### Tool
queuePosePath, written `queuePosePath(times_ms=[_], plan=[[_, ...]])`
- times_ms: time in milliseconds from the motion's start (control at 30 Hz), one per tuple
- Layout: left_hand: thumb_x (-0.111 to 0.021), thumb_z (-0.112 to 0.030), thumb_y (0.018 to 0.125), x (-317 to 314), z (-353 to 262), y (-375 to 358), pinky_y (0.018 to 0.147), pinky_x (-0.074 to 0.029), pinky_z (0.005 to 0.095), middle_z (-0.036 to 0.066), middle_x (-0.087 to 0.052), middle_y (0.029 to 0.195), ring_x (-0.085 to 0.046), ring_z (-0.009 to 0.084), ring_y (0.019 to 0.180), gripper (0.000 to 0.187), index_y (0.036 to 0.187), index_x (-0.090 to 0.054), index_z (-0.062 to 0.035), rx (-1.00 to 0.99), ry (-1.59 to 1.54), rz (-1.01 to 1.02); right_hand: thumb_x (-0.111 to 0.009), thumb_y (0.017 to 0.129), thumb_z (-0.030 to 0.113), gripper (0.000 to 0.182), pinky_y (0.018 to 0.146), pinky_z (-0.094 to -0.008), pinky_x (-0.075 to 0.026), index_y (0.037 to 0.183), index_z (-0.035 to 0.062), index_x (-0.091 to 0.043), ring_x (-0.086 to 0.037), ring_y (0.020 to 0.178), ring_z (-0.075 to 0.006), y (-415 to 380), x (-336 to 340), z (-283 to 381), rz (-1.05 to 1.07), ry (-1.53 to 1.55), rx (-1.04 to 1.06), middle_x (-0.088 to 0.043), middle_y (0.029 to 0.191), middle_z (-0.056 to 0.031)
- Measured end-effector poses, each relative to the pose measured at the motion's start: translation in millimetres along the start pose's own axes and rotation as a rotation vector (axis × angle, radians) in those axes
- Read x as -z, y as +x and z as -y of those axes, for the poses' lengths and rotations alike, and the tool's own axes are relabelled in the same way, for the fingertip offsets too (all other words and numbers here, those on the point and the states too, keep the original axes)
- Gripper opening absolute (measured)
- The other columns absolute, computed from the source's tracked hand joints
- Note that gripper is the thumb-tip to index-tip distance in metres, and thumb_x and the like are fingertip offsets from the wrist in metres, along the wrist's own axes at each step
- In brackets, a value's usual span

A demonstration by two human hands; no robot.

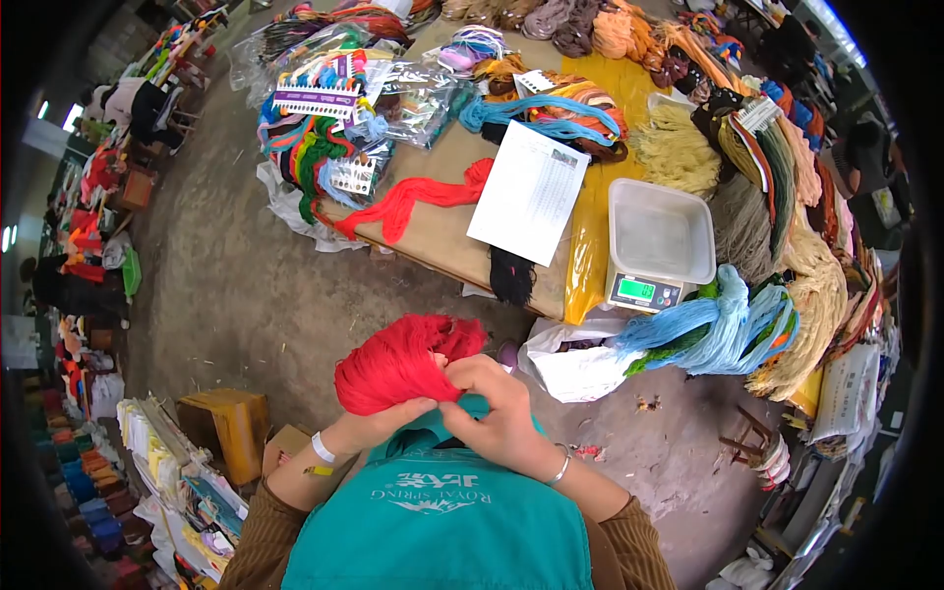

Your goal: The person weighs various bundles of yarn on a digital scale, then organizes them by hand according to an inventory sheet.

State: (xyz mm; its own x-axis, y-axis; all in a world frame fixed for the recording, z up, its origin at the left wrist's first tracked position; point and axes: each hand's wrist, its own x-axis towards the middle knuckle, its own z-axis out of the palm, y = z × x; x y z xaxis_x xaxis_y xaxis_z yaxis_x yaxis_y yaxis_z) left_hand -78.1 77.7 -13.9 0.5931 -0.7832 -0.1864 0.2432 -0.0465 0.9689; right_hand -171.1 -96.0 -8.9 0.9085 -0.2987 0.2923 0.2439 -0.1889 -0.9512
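A thick bundle of red yarn (388,369) is held up in front of the teal apron. My left hand (388,421) supports it from below, its fingers mostly hidden inside or behind the yarn. At the bundle's right side, my right hand (492,413) pinches the strands with bent fingers. On the table beyond lie a loose red skein (413,202), a printed white sheet (528,192) and a black skein (511,275). A scale (644,291) with a lit green display carries a clear plastic tray (661,231).
Yarn bundles in many colours cover the table (423,241). Light blue yarn (723,320) and a white bag (570,364) hang at its near edge. A wooden stool (752,440) stands right, a cardboard box (231,428) left. People sit at the far left.
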Motion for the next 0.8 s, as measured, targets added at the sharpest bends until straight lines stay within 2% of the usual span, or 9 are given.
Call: queuePosePath(times_ms=[33,133,167,267,333,467,600,733,800], plan=[[-0.067,-0.004,0.087,1.8,-1.3,1.1,0.102,-0.042,0.0348,0.008,-0.059,0.126,-0.054,0.0190,0.120,0.046,0.131,-0.052,-0.0014,0.000,0.000,0.000,-0.071,0.075,-0.002,0.022,0.076,-0.0317,-0.052,0.094,0.0008,-0.060,-0.066,0.084,-0.0215,-2.1,-1.0,-2.1,0.000,0.000,0.000,-0.065,0.094,-0.0112],[-0.068,-0.004,0.086,9.8,-5.9,5.4,0.101,-0.044,0.0350,0.008,-0.060,0.125,-0.056,0.0191,0.118,0.048,0.131,-0.052,-0.0008,-0.084,0.161,0.089,-0.061,0.087,-0.002,0.013,0.089,-0.0285,-0.047,0.099,0.0034,-0.056,-0.061,0.086,-0.0108,-4.1,1.0,-2.2,-0.026,0.827,-0.553,-0.063,0.093,-0.0015],[-0.067,-0.003,0.085,11.0,-7.2,6.2,0.101,-0.044,0.0352,0.009,-0.060,0.126,-0.056,0.0191,0.117,0.050,0.132,-0.052,-0.0002,-0.052,0.076,0.101,-0.061,0.087,-0.002,0.013,0.089,-0.0285,-0.047,0.099,0.0034,-0.056,-0.061,0.086,-0.0108,-3.3,1.2,-2.0,-0.025,0.827,-0.553,-0.063,0.093,-0.0015],[-0.065,0.000,0.084,9.4,-6.4,6.8,0.099,-0.045,0.0351,0.010,-0.060,0.125,-0.057,0.0189,0.116,0.050,0.131,-0.052,0.0008,0.012,-0.077,0.054,-0.064,0.084,-0.001,0.014,0.095,-0.0343,-0.047,0.095,0.0031,-0.056,-0.062,0.082,-0.0154,1.4,1.4,0.7,0.056,0.484,-0.462,-0.063,0.087,-0.0034],[-0.064,0.002,0.083,4.5,-6.8,9.3,0.099,-0.045,0.0348,0.010,-0.060,0.124,-0.057,0.0186,0.114,0.048,0.130,-0.052,0.0013,0.044,-0.147,-0.003,-0.067,0.081,0.000,0.012,0.099,-0.0409,-0.046,0.090,0.0022,-0.058,-0.063,0.078,-0.0214,12.2,4.7,7.8,0.027,-0.154,-0.025,-0.061,0.080,-0.0070],[-0.064,0.002,0.084,0.2,-13.0,14.3,0.087,-0.051,0.0317,0.008,-0.065,0.111,-0.062,0.0154,0.100,0.041,0.124,-0.055,0.0012,0.011,-0.120,-0.032,-0.069,0.078,0.001,0.011,0.104,-0.0462,-0.042,0.086,0.0017,-0.061,-0.061,0.075,-0.0268,9.4,8.3,-1.0,0.112,-0.067,-0.064,-0.059,0.074,-0.0099],[-0.068,-0.003,0.082,14.4,-1.8,14.1,0.088,-0.050,0.0336,0.008,-0.065,0.108,-0.062,0.0174,0.099,0.041,0.121,-0.057,0.0003,0.131,-0.140,0.134,-0.068,0.082,0.003,0.007,0.080,-0.0350,-0.051,0.084,0.0012,-0.061,-0.063,0.069,-0.0203,7.9,11.3,2.2,0.121,-0.005,-0.166,-0.062,0.071,-0.0095],[-0.068,-0.002,0.082,-3.0,-11.2,17.6,0.080,-0.051,0.0299,0.007,-0.066,0.102,-0.063,0.0148,0.091,0.035,0.116,-0.060,0.0000,0.100,-0.140,0.016,-0.066,0.086,0.005,0.009,0.056,-0.0276,-0.046,0.084,0.0000,-0.059,-0.063,0.065,-0.0140,2.6,10.1,-0.9,0.128,0.101,-0.330,-0.064,0.072,-0.0098],[-0.068,0.000,0.082,-4.6,-8.9,19.3,0.080,-0.051,0.0289,0.006,-0.066,0.102,-0.063,0.0143,0.091,0.036,0.117,-0.059,-0.0003,0.050,-0.070,-0.023,-0.066,0.086,0.005,0.009,0.057,-0.0277,-0.046,0.084,-0.0002,-0.059,-0.063,0.065,-0.0140,0.3,10.3,-6.2,0.137,0.050,-0.281,-0.064,0.072,-0.0095]])
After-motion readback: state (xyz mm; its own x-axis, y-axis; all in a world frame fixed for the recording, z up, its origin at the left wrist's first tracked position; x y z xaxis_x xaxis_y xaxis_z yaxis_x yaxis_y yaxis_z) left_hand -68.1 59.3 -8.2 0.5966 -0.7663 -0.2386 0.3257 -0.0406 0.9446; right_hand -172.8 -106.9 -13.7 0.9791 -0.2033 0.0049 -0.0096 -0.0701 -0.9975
